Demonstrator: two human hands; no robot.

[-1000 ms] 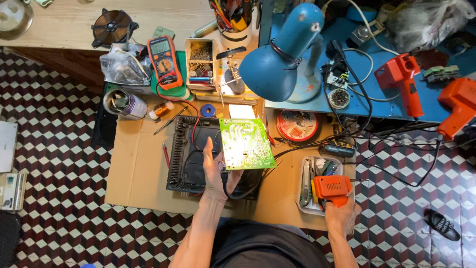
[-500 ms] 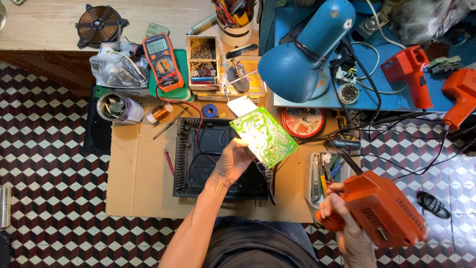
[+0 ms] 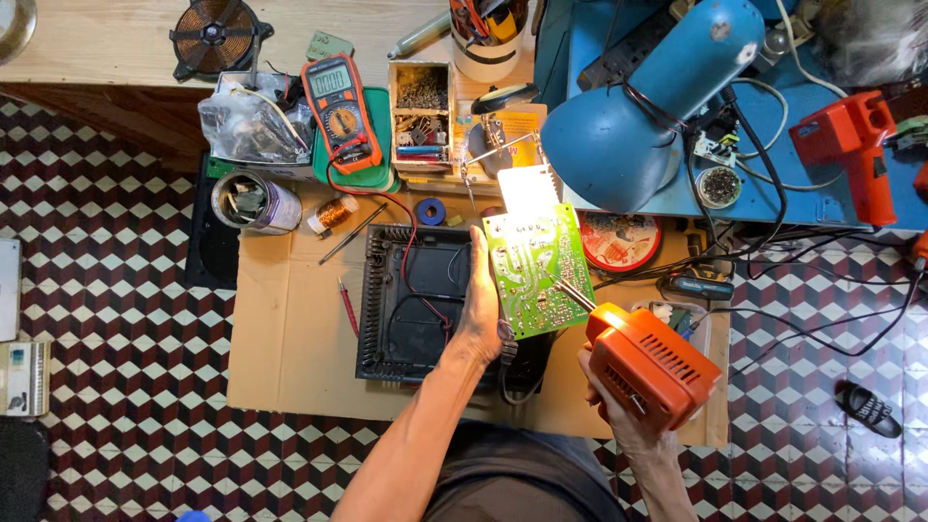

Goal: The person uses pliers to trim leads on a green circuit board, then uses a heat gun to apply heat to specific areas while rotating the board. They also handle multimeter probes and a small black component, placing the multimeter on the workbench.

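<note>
While lit from above by the big blue desk lamp (image 3: 628, 126), held upright at frame centre: flat green printed circuit board (image 3: 527, 271), solder side facing up. Gripped along its left edge by the left hand (image 3: 481, 309), fingers closed round the board's rim, thumb side toward the lower corner. Held at lower right by the right hand (image 3: 619, 411): bulky orange pistol-shaped soldering gun (image 3: 652, 367), fingers wrapped shut about its grip, thin metal tip (image 3: 570, 293) slanting up-left and touching the board's right half. Directly beneath the board, lying on the brown cardboard sheet (image 3: 290, 338) that covers the surface: black plastic appliance housing (image 3: 411, 304), open, with red and black wires across it. Upper left of the housing: orange-cased digital multimeter (image 3: 338, 111) on a green tray, beside a clear plastic bag of parts (image 3: 246, 126) and a small metal tin (image 3: 251, 201). Near the tin, a small spool of copper wire (image 3: 332, 213). Top left of the frame: round copper induction coil (image 3: 217, 34) on a pale wooden top. Upper right, well apart from the hands: second orange gun-shaped tool (image 3: 851, 145) on a blue bench. Around everything, checkered red, black and white tiled floor (image 3: 116, 338).
</note>
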